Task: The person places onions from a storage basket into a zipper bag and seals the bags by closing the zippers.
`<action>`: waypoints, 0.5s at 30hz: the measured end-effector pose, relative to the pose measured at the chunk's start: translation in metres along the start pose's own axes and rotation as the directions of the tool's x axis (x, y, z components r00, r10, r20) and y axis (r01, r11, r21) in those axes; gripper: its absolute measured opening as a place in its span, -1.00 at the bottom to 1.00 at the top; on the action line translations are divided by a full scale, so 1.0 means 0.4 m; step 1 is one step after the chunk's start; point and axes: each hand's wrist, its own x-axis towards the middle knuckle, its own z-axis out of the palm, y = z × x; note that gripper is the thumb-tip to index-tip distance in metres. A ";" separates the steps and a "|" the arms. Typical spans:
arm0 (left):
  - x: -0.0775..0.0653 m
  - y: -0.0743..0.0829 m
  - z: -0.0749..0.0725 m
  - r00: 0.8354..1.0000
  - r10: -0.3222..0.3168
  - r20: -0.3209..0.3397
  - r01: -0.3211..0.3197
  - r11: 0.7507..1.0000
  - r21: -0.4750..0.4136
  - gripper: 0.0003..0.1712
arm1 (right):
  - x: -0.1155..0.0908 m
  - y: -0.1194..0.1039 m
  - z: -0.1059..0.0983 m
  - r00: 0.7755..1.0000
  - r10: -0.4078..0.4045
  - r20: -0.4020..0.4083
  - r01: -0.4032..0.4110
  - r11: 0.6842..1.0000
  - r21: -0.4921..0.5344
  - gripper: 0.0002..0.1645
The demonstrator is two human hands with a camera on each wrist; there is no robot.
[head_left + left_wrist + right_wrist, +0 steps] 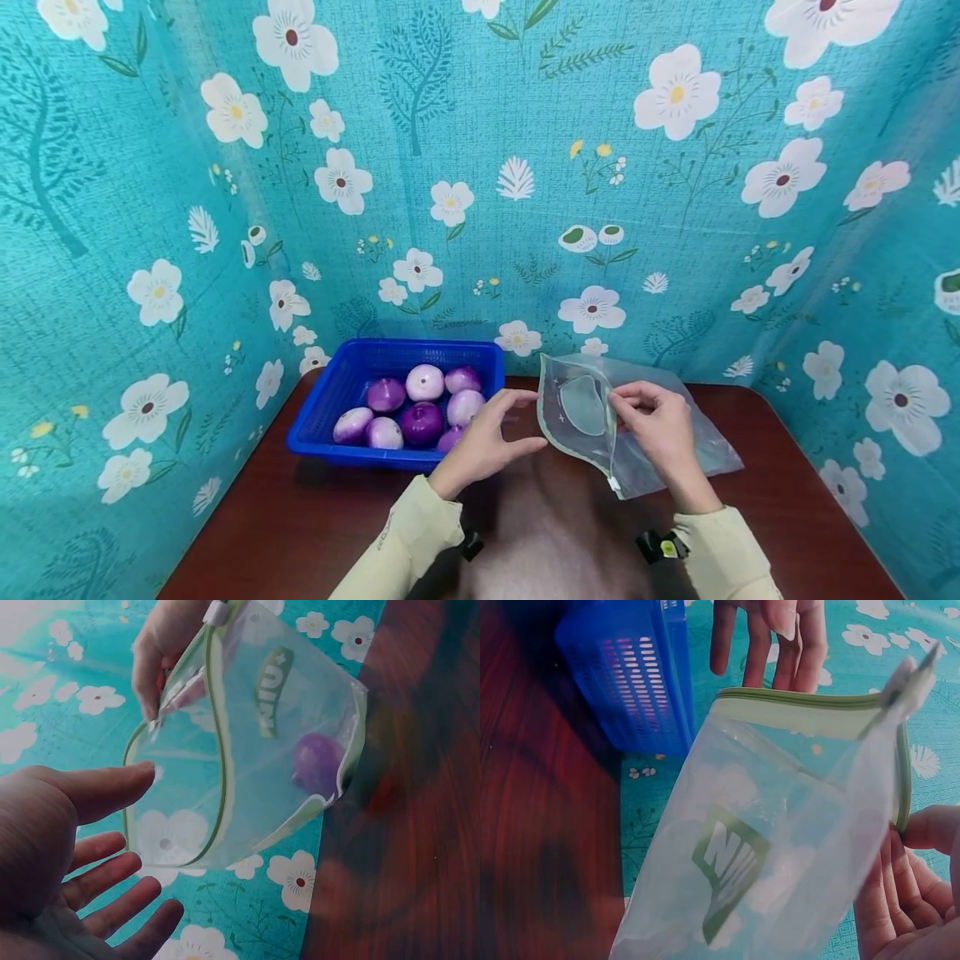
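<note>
One table (555, 533) amid flowered cloth (480, 283)

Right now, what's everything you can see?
Basket: one, blue, on the table
Onions: eight showing, purple and white, in it
Bag: one, clear, green-edged, right of the basket
Round shape: one, purple, in or behind the bag (unclear)
Table: one, brown, under the basket
Cloth: count unclear, flowery teal, behind the table
Gadgets: two, black, by the wrists
Sleeves: two, cream, on arms
Left hand: one, beside the bag's mouth
Right hand: one, pinching the bag's edge
</note>
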 end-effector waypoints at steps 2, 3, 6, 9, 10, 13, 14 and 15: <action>-0.002 -0.005 -0.008 1.000 -0.010 -0.009 0.010 1.000 -0.005 -0.33 | -0.001 0.001 0.001 1.000 0.002 0.004 -0.002 1.000 -0.003 -0.77; -0.002 -0.009 -0.013 1.000 -0.015 -0.015 0.015 1.000 -0.002 -0.35 | -0.001 0.001 0.002 1.000 0.005 0.007 -0.005 1.000 -0.002 -0.77; -0.006 -0.025 -0.033 0.998 -0.042 -0.037 0.042 0.999 0.000 -0.37 | -0.003 0.002 0.004 1.000 0.009 0.013 -0.009 1.000 -0.004 -0.76; -0.009 -0.053 -0.060 0.995 -0.064 -0.080 0.066 0.998 0.015 -0.38 | -0.003 0.003 0.007 1.000 0.010 0.018 -0.010 1.000 0.001 -0.75; -0.011 -0.064 -0.069 0.993 -0.073 -0.098 0.074 0.997 0.014 -0.39 | -0.003 0.003 0.008 1.000 0.009 0.020 -0.009 1.000 0.003 -0.75; -0.016 -0.104 -0.100 0.985 -0.086 -0.147 0.092 0.995 0.038 -0.39 | -0.002 0.002 0.010 1.000 0.012 0.023 -0.012 1.000 0.009 -0.75; -0.019 -0.116 -0.111 0.983 -0.085 -0.161 0.095 0.994 0.055 -0.40 | -0.002 0.002 0.011 1.000 0.014 0.024 -0.014 1.000 0.011 -0.76; -0.023 -0.131 -0.121 0.980 -0.086 -0.177 0.102 0.992 0.078 -0.40 | -0.002 0.002 0.012 1.000 0.014 0.025 -0.015 1.000 0.010 -0.77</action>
